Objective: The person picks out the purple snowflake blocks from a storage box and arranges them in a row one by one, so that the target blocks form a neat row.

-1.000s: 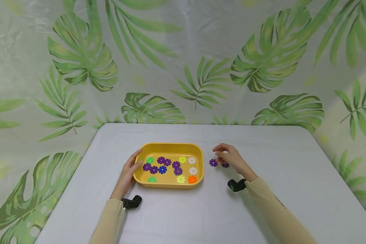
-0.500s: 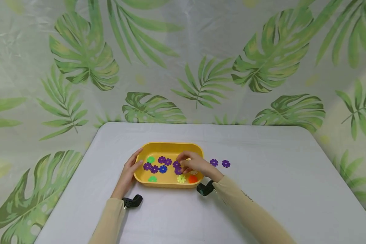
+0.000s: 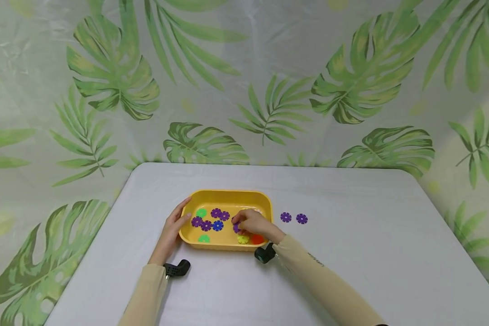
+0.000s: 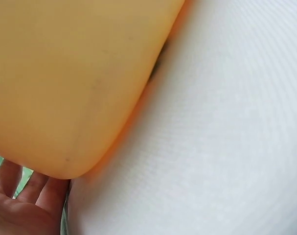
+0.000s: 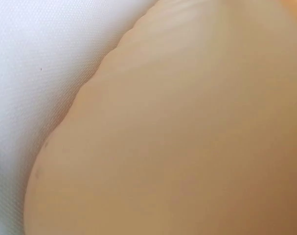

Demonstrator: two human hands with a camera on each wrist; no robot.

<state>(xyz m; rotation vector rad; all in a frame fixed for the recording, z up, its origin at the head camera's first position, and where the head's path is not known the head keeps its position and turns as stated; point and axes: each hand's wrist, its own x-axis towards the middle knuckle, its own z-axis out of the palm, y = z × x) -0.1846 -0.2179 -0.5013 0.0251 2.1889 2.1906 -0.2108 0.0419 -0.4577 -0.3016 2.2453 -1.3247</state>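
Observation:
A yellow plastic basin point(image 3: 228, 247) sits on the table with several snowflake-shaped discs inside it. My left hand point(image 3: 173, 231) grips its left end, thumb at the rim and fingers along the outer wall. The left wrist view shows the fingers point(image 4: 33, 188) behind the basin's corner. My right hand point(image 3: 252, 222) reaches over the right side into the basin, fingers curled and fingertips pinching at a purple snowflake disc point(image 3: 236, 227). The hand covers most of the white and yellow discs there. In the right wrist view the basin's wall point(image 5: 177, 127) fills most of the picture.
Two purple discs point(image 3: 294, 218) lie on the white tabletop point(image 3: 350, 217) right of the basin. Inside the basin lie a blue disc point(image 3: 218, 225), more purple discs point(image 3: 201, 223), green discs point(image 3: 201, 213) and an orange disc point(image 3: 257, 239). A leaf-patterned sheet point(image 3: 265, 90) hangs behind the table.
My right hand has left the purple discs on the table, now two lying apart, and moved left into the basin, down onto the purple discs there. My left hand stays on the basin.

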